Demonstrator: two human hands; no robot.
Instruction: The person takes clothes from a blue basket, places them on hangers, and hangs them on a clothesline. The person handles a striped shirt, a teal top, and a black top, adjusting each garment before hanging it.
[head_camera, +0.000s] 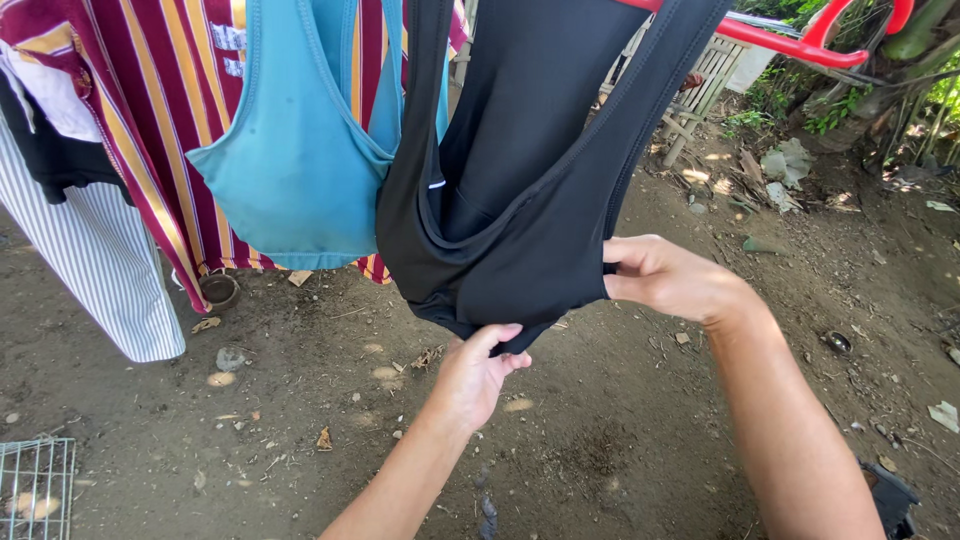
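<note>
A black top (520, 200) hangs from a red hanger (790, 40) near the upper right, its lower edge sagging toward the middle of the view. Both hands are on it. The left hand (478, 375) comes up from below, and its grip is pressed together on the bottom hem — thumb and fingertips pinching the dark cloth at its lowest point. The right hand (665, 275) reaches in from the right; its grip is also pinched shut, on the top's right edge, just beside the hem. The two hands are near each other but apart, with the cloth stretched between them.

Just left of the black top, touching it, hangs a blue top (300, 170). Behind that is a striped shirt (165, 90) in maroon, yellow and white, and further left a white cloth with thin grey stripes (95, 270) hangs lower, under a bit of black fabric (50, 150).

Below it all is bare dirt ground (600, 430), scattered with dry leaves and small stones. A round rusty tin (220, 290) lies on the ground under the striped shirt. A wire grid (35, 485) shows at the lower left corner. At the upper right, a pale wooden slatted frame (705, 85) leans among green plants (870, 100) — well apart from the hands.
</note>
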